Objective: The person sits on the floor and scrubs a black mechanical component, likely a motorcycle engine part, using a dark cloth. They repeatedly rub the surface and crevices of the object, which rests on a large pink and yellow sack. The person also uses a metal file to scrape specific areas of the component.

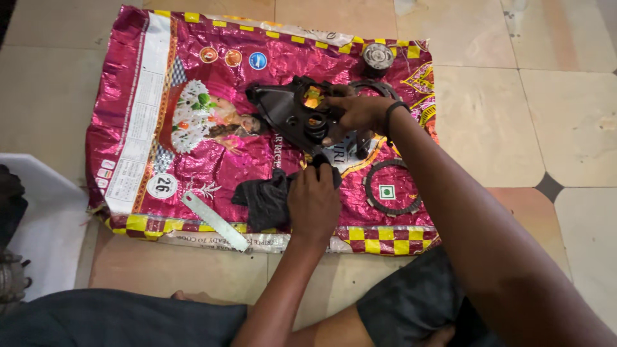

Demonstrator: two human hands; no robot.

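Right hand [360, 114] grip clamped on black metal engine cover [292, 112]; left hand [313, 202] grip closed on black cloth rag [263, 199], both over pink printed sack [193, 96].

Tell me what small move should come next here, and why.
Probably bring the black cloth up onto the dark metal cover and wipe it. The right hand already holds the cover tilted above the pink sack, and the left hand grips the cloth just below it.
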